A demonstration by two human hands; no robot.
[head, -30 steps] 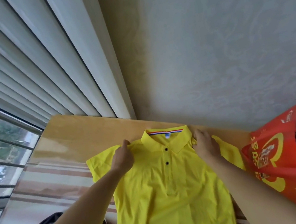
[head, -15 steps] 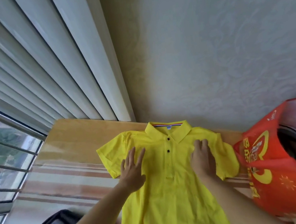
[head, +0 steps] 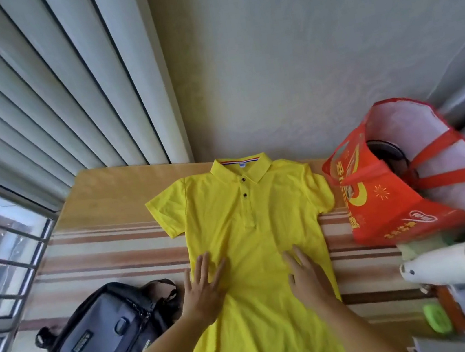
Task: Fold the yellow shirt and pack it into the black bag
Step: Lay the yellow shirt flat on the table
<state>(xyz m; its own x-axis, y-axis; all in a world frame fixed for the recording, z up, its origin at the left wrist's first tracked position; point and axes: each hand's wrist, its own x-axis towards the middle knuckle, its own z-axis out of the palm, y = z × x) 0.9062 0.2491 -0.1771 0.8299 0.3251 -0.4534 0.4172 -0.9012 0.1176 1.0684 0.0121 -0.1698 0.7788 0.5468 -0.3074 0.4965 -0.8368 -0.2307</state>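
Observation:
The yellow polo shirt point(head: 244, 219) lies flat and face up on the striped surface point(head: 101, 257), collar toward the wall, both short sleeves spread out. My left hand point(head: 203, 290) presses flat on the shirt's left side at waist height, fingers straight and spread. My right hand point(head: 305, 277) presses flat on the right side at the same height. The black bag point(head: 103, 330), with a grey front panel, lies to the left of the shirt near my left forearm; its opening is not visible.
A red shopping bag point(head: 381, 198) stands open just right of the shirt's right sleeve. A white cylinder-shaped object point(head: 452, 265) and a green item point(head: 437, 323) lie at the lower right. The wall and blinds close off the far side; a barred window is at left.
Both hands slid down the shirt from the shoulders by the collar to the waist, flattening out. The sleeves now lie spread flat. The view has tilted down, showing more of the black bag.

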